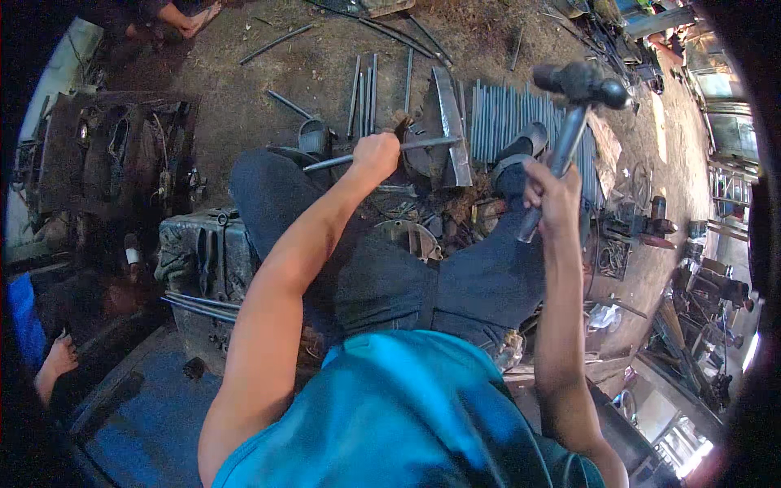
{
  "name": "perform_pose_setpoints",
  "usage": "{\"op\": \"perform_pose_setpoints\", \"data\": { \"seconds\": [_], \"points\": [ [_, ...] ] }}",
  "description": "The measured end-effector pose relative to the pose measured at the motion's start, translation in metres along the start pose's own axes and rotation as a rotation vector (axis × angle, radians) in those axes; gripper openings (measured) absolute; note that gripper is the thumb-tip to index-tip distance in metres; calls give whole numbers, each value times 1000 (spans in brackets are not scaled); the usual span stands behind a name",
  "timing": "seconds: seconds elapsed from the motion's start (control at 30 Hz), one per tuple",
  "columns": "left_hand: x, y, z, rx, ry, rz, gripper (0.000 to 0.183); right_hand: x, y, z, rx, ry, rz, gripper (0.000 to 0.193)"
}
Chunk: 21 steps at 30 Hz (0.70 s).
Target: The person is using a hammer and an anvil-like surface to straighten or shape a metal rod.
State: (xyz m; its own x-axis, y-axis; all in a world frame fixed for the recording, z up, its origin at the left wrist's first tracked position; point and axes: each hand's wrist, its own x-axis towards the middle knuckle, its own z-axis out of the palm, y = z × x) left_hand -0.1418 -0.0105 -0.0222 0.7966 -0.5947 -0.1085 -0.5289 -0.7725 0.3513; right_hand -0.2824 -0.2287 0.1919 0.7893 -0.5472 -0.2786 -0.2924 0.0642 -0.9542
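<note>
My left hand (376, 157) is closed around a thin metal rod (431, 142), which lies almost level across my front. The rod's right end reaches over a long, flat metal piece (454, 134); whether the two touch I cannot tell. In my right hand (555, 195) is a ball-peen hammer (572, 134), gripped low on its metal handle. The hammer is raised, its head up and away from the rod. Below the hammer, a row of grey rods (508, 114) lies side by side on the ground next to my sandalled foot (521, 150).
More loose rods (366, 93) lie on the dirt floor ahead. A worn metal box (199, 252) stands by my left leg. Another person's hand (61, 356) shows at the lower left, and a bare limb (199, 20) at the upper left. Metal scrap clutters the right side.
</note>
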Motion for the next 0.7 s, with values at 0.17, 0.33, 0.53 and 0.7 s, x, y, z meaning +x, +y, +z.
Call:
{"op": "perform_pose_setpoints", "data": {
  "seconds": [0.17,0.33,0.53,0.7],
  "points": [
    [0,3,-1,-23,-52,-9,26,-13,124,-1,-132,-103,366,27],
    [-6,-2,3,-109,-48,57,31,-28,155,-4,-4,-112,450,24],
    [1,-8,1,-271,-52,79,28,-26,169,-9,3,-104,450,21],
    [2,-13,-3,-346,-181,63,25,-27,180,-11,-7,-115,389,20]
  ]
}}
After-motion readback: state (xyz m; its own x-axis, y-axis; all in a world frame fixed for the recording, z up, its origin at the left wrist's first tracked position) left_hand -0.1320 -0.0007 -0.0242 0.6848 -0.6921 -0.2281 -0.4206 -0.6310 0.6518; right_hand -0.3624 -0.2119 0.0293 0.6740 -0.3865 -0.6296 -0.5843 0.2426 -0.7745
